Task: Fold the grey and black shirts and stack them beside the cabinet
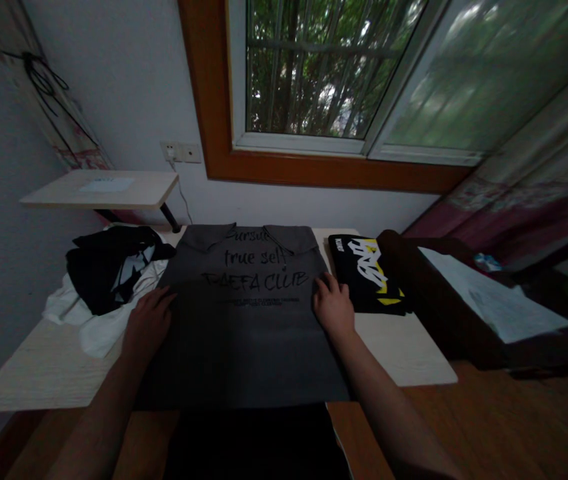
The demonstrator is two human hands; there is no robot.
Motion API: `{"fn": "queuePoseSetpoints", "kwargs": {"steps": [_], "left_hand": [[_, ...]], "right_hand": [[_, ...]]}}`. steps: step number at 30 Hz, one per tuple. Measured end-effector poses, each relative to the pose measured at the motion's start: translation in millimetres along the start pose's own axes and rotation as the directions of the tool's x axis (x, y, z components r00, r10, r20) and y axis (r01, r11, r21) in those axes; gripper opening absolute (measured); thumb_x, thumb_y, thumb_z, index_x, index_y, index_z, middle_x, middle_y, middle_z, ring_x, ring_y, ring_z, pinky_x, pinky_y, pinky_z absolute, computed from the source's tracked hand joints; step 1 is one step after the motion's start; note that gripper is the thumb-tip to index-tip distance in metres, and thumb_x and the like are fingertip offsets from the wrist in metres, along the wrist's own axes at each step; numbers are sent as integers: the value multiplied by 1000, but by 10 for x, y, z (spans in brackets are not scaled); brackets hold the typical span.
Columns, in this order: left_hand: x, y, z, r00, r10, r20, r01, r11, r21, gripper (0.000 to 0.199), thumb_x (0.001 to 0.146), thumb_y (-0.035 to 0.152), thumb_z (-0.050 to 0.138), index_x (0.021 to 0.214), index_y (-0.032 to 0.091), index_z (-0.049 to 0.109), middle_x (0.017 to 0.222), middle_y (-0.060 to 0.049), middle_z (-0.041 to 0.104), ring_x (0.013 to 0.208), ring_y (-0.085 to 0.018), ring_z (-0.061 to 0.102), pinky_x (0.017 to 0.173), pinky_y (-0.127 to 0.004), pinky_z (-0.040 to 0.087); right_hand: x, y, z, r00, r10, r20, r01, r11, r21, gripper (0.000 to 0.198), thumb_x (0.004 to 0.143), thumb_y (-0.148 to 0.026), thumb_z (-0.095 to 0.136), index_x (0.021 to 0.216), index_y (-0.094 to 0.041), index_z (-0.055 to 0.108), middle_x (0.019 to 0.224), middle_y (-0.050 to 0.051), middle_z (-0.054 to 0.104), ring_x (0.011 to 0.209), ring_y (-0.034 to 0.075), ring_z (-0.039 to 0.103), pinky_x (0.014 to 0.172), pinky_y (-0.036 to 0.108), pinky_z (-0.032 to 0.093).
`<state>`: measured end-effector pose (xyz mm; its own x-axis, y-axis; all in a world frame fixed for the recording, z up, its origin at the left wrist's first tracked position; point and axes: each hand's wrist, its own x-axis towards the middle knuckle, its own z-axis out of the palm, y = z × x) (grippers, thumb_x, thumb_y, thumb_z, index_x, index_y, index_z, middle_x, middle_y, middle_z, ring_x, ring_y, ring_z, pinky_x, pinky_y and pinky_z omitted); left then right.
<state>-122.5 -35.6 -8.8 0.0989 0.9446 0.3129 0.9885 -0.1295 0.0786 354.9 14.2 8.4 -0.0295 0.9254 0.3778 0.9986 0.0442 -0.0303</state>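
A dark grey T-shirt (244,347) lies spread on the desk, black lettering across its upper part and small folded-in flaps at its far corners. Its near end reaches the front edge of the desk. My left hand (149,323) rests on the left side of the shirt, fingers stretched forward over the cloth. On the opposite side, my right hand (334,310) lies along the right edge, its fingers slightly bent and apart on the fabric. The undersides of both hands are hidden.
Crumpled black clothing (99,273) and white cloth (101,333) lie on the desk's left, below a small raised shelf (139,193). A folded black garment (364,273) with white and yellow print sits at right. Beyond it, papers (494,300) lie on dark furniture.
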Motion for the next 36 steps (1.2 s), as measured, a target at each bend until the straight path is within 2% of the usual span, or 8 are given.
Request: {"fn": "queuePoseSetpoints", "kwargs": {"steps": [4, 9, 13, 17, 20, 25, 30, 36], "left_hand": [[-52, 10, -33, 999, -14, -31, 15, 1000, 19, 43, 91, 19, 45, 127, 17, 67, 147, -17, 54, 135, -32, 50, 114, -53, 39], [-110, 34, -85, 980, -165, -116, 173, 983, 65, 39, 96, 27, 44, 127, 18, 66, 139, -18, 55, 126, -33, 54, 107, -52, 43], [-132, 113, -177, 951, -302, -60, 306, 949, 71, 43, 98, 34, 42, 135, 21, 60, 128, -16, 58, 103, -29, 63, 86, -42, 53], [-138, 198, -248, 919, -395, -7, 394, 914, 98, 47, 101, 39, 38, 143, 24, 53, 127, -16, 58, 89, -26, 66, 68, -37, 52], [-128, 213, -258, 918, -397, 4, 394, 911, 120, 47, 101, 37, 37, 143, 23, 53, 125, -15, 60, 93, -27, 67, 71, -36, 52], [-115, 184, -248, 927, -372, 42, 365, 923, 122, 48, 103, 35, 31, 144, 20, 51, 119, -15, 67, 101, -28, 68, 78, -37, 52], [-135, 152, -234, 909, -401, 113, 392, 915, 95, 50, 104, 37, 29, 148, 22, 48, 126, -13, 69, 94, -27, 71, 77, -37, 52], [-255, 120, -272, 921, -370, 123, 352, 925, 142, 47, 104, 39, 31, 145, 29, 53, 126, -8, 70, 90, -24, 71, 68, -32, 50]], "right_hand": [[-51, -3, -67, 999, 39, 15, -38, 998, -56, 44, 94, -20, 51, 137, -23, 61, 144, 14, 52, 108, 29, 56, 80, 37, 55], [-100, -2, -108, 989, 109, 103, -96, 987, -126, 45, 96, -24, 51, 140, -24, 57, 137, 16, 50, 77, 17, 65, 61, 29, 53], [-105, 1, -99, 989, 109, 102, -90, 981, -171, 45, 97, -25, 49, 141, -25, 56, 141, 17, 47, 68, 14, 65, 54, 27, 51], [-107, 11, -96, 989, 98, 107, -79, 982, -170, 44, 98, -23, 46, 140, -26, 57, 146, 15, 45, 66, 13, 65, 52, 27, 50], [-107, 17, -104, 989, 89, 120, -71, 986, -149, 42, 97, -21, 46, 137, -26, 60, 148, 15, 45, 72, 15, 67, 56, 28, 51], [-109, 23, -106, 995, 47, 88, -37, 993, -113, 38, 98, -17, 46, 132, -24, 62, 145, 14, 47, 100, 22, 67, 71, 28, 55], [-129, 35, -113, 986, 72, 148, -51, 989, -142, 42, 98, -17, 45, 137, -26, 59, 143, 14, 48, 77, 16, 68, 58, 26, 52], [-207, 70, -170, 985, 79, 152, -53, 984, -172, 41, 99, -21, 47, 137, -26, 59, 144, 15, 48, 70, 14, 68, 53, 26, 49]]}}
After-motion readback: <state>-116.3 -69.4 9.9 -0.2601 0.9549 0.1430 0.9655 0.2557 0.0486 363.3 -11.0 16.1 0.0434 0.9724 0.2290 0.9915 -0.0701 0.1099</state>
